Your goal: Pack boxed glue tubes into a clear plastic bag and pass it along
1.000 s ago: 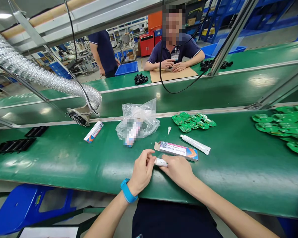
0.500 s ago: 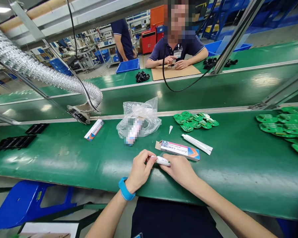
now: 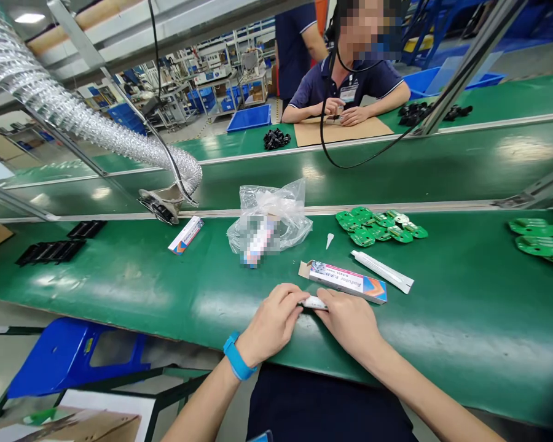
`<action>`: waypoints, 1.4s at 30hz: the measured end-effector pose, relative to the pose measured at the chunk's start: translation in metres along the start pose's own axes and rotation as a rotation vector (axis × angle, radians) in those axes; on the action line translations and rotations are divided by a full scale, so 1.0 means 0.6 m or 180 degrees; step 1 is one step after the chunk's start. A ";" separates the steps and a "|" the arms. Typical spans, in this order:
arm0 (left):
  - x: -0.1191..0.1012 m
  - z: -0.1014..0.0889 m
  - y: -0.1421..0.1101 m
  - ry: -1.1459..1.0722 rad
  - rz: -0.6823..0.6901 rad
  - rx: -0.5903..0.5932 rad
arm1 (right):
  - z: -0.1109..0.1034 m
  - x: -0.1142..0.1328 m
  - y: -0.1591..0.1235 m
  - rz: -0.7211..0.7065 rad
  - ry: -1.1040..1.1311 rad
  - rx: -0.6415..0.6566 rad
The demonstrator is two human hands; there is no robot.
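Observation:
A small white tube (image 3: 314,302) lies between my two hands near the front edge of the green bench (image 3: 120,282). My right hand (image 3: 350,322) grips its body, fingers curled over it. My left hand (image 3: 273,322), with a blue wristband, pinches the tube's left end, where a cap would be hidden by the fingers. Just behind them lies an opened white and orange carton (image 3: 343,281). A second white tube (image 3: 381,271) and a small white nozzle (image 3: 329,240) rest further back.
A clear plastic bag (image 3: 270,224) with a box inside, another carton (image 3: 185,234), piles of green circuit boards (image 3: 380,225) and black trays (image 3: 50,250) lie on the bench. A silver exhaust hose (image 3: 74,116) hangs at left. A seated person (image 3: 350,86) works across the belt.
The view has swung left, shifting everything rightward in frame. My hands stay closed on the tube; my left fingers have moved further over its end, hiding more of it.

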State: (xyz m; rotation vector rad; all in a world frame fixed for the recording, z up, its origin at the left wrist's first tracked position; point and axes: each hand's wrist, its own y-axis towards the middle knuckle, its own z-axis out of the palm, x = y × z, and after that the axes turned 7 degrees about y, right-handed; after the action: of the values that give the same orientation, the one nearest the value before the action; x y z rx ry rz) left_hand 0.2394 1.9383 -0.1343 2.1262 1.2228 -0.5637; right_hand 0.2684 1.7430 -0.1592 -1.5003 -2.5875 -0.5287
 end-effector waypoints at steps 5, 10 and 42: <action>0.001 -0.005 -0.005 -0.0014 -0.0055 0.0028 | -0.009 0.009 0.001 0.0006 0.0406 0.0289; -0.014 -0.011 -0.004 -0.0259 -0.0406 -0.0289 | -0.013 0.024 0.007 -0.0008 0.0775 0.0252; 0.018 -0.001 -0.012 -0.1632 -0.1438 -0.0535 | -0.009 0.023 0.009 -0.0176 -0.0036 -0.0092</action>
State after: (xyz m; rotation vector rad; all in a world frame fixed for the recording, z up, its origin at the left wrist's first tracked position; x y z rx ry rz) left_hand 0.2385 1.9484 -0.1427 1.4353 1.3819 -1.0806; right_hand 0.2655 1.7548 -0.1490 -1.4481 -2.6481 -0.5673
